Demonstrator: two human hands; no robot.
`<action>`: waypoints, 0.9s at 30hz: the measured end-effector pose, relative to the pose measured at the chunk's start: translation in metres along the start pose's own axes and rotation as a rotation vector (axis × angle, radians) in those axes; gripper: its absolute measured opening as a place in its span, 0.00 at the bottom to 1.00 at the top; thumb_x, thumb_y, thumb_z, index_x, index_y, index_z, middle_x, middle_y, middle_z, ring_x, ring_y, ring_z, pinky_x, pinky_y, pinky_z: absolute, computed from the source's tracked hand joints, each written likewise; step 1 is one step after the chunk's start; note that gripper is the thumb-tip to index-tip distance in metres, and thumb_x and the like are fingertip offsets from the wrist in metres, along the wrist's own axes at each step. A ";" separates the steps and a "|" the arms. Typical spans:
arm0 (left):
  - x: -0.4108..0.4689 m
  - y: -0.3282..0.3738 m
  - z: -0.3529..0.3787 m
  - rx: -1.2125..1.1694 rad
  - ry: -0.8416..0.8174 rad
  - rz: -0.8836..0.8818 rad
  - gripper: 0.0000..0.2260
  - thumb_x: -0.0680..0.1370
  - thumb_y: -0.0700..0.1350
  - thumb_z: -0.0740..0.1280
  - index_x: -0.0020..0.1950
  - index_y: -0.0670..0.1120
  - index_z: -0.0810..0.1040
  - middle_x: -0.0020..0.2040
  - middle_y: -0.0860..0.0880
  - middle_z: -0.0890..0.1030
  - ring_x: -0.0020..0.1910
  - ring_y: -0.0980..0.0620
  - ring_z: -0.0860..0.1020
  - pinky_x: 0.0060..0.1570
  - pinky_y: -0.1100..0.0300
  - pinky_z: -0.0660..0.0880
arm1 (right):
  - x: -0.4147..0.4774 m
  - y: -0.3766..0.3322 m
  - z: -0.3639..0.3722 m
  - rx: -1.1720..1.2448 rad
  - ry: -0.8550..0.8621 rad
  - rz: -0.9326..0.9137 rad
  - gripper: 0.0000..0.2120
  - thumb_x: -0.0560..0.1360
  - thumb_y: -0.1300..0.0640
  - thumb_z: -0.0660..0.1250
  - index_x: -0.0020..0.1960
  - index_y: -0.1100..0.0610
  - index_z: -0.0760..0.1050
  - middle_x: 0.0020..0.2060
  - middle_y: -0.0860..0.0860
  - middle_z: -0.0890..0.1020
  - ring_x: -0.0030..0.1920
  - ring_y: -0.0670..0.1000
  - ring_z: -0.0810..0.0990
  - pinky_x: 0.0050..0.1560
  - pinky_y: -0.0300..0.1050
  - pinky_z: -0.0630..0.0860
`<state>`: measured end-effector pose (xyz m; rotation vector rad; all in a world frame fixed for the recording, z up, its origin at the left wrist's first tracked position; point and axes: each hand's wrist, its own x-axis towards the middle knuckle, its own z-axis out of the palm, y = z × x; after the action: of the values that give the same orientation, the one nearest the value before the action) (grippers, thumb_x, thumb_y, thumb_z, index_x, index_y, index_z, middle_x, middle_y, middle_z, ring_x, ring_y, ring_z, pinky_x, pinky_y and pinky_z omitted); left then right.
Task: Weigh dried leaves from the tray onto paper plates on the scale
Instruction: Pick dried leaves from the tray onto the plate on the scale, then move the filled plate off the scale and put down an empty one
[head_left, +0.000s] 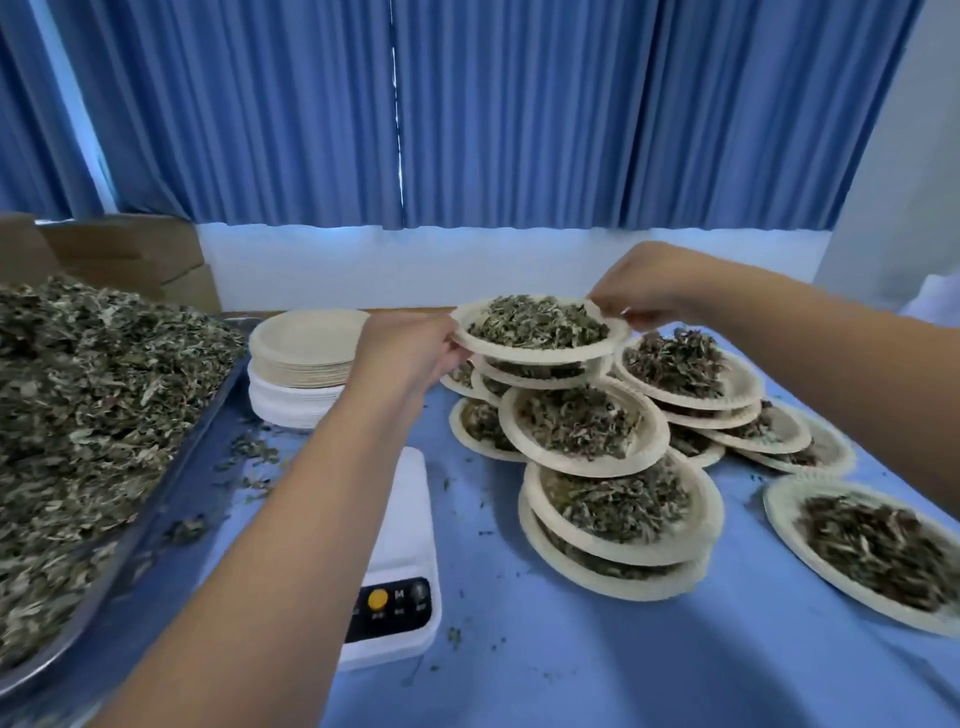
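Nearest, toward the near edge of the blue-covered table, sits a white scale. It has a black panel with a yellow button, and the left forearm crosses over its left side. Along the left edge runs a metal tray heaped high with dried leaves. Loose bits are scattered on the table between tray and scale.

At the right edge lies a lone plate carrying its own small heap. From just right of the scale towards the far edge, the filled plates stand in overlapping stacks, some leaning on their neighbours.

Above the farthest of these stacks a paper plate full of leaves is held roughly level, well apart from the scale. Whether it touches the plate under it I cannot tell. The left grip pinches its left rim, thumb on top and fingers curled below. The right grip pinches the far right rim between curled fingertips.

Just left of the left grip, beside the tray's far end, stands a stack of empty plates, cream ones on top of white. At the far left corner are cardboard boxes. Behind everything are a white wall and a blue curtain.
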<state>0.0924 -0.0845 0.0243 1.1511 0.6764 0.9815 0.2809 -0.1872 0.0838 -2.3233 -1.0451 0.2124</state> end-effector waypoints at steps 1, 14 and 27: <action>0.009 -0.003 0.012 0.058 0.007 0.009 0.08 0.75 0.29 0.64 0.37 0.36 0.75 0.36 0.41 0.79 0.32 0.51 0.80 0.36 0.60 0.81 | 0.007 0.008 -0.006 -0.006 0.025 0.018 0.12 0.73 0.65 0.64 0.31 0.60 0.68 0.22 0.51 0.68 0.19 0.46 0.66 0.20 0.34 0.67; 0.055 -0.037 0.092 0.794 -0.006 0.127 0.12 0.75 0.34 0.59 0.32 0.44 0.67 0.32 0.40 0.70 0.33 0.39 0.70 0.31 0.59 0.62 | 0.053 0.078 -0.014 -0.046 0.076 0.137 0.13 0.72 0.66 0.62 0.29 0.61 0.68 0.14 0.51 0.69 0.15 0.48 0.69 0.19 0.33 0.67; 0.057 -0.059 0.092 0.911 -0.014 0.260 0.10 0.75 0.38 0.63 0.34 0.45 0.70 0.32 0.45 0.65 0.31 0.50 0.62 0.33 0.59 0.58 | 0.048 0.084 -0.006 -0.331 0.096 0.075 0.17 0.71 0.64 0.66 0.25 0.59 0.65 0.20 0.51 0.67 0.23 0.51 0.66 0.26 0.39 0.62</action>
<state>0.2127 -0.0788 -0.0028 2.0794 1.0241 0.8849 0.3691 -0.1994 0.0449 -2.6407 -1.0086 -0.0480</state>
